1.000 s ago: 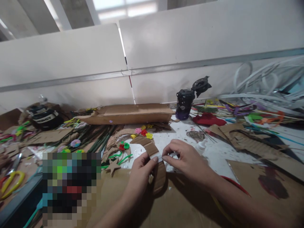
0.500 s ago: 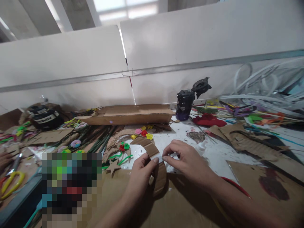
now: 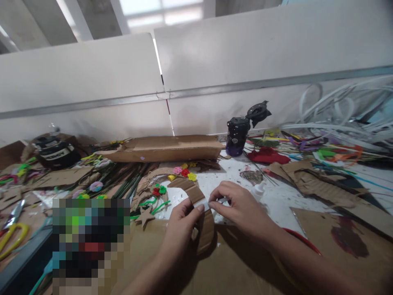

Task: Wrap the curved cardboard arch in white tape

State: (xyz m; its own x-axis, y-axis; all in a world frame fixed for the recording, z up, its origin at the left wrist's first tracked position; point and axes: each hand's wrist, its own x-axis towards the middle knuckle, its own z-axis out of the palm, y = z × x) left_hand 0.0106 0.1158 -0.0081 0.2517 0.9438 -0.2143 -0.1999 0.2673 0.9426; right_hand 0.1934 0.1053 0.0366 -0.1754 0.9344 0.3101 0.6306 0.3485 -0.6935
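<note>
1. Head view, hands: The curved corrugated cardboard strip (image 3: 206,231) is held just above the near edge of the work surface, in front of the person, with its upper end arching away toward the foam flowers. The left hand (image 3: 181,227) is closed on the strip, with the thumb pressed on its face near the middle of the curve. The right hand (image 3: 239,209) is nearly closed, its thumb and fingertips pinching a white strip (image 3: 201,203) that lies across the cardboard. Whether the cardboard's lower end touches the sheet below cannot be told.

2. Head view, nearby: A flat cardboard sheet (image 3: 245,270) lies under the hands. A white glue bottle (image 3: 258,190) stands just beyond the right hand. A small cardboard star (image 3: 144,218) and red, yellow and pink foam flowers (image 3: 185,172) are placed just beyond the left hand.

3. Head view, farther off: A long cardboard trough (image 3: 162,149) lies along the back of the table. A dark bottle (image 3: 237,136) stands to its right, with red felt (image 3: 267,155) beside it. Yellow-handled scissors (image 3: 12,237) lie at the far left, and white tubing (image 3: 337,110) is heaped at the right. A pixelated patch (image 3: 90,246) hides the lower left.
</note>
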